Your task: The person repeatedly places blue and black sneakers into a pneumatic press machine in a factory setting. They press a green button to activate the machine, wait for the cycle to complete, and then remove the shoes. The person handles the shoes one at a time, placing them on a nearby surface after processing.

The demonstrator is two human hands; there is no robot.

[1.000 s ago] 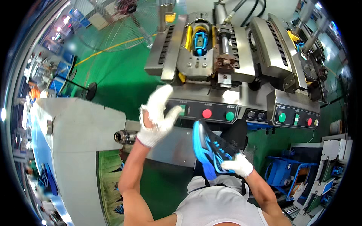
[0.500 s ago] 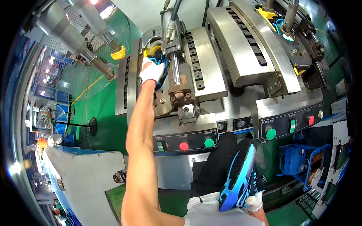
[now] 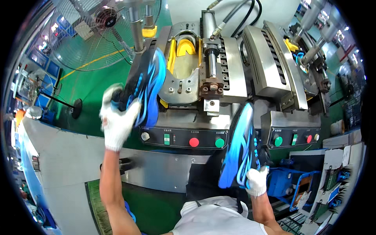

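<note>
My left hand, in a white glove, grips a black and blue sports shoe by one end, holding it upright in front of the left machine. My right hand, gloved too, is closed on the lower end of a second blue sneaker, its toe pointing up and away from me. Between the two shoes lies the left machine's metal shoe fixture, with yellow pads around its hollow and no shoe in it. The left hand's fingers wrap partly behind its shoe.
Control panels with green and red buttons line the machines' front. The right machine holds another shoe beneath its press. A big fan stands behind on the left, a pale tabletop nearer. A blue cart is at right.
My left hand has come back from the left machine's fixture, bringing a shoe out of it towards the left. The right hand's shoe has been raised and my view has shifted.
</note>
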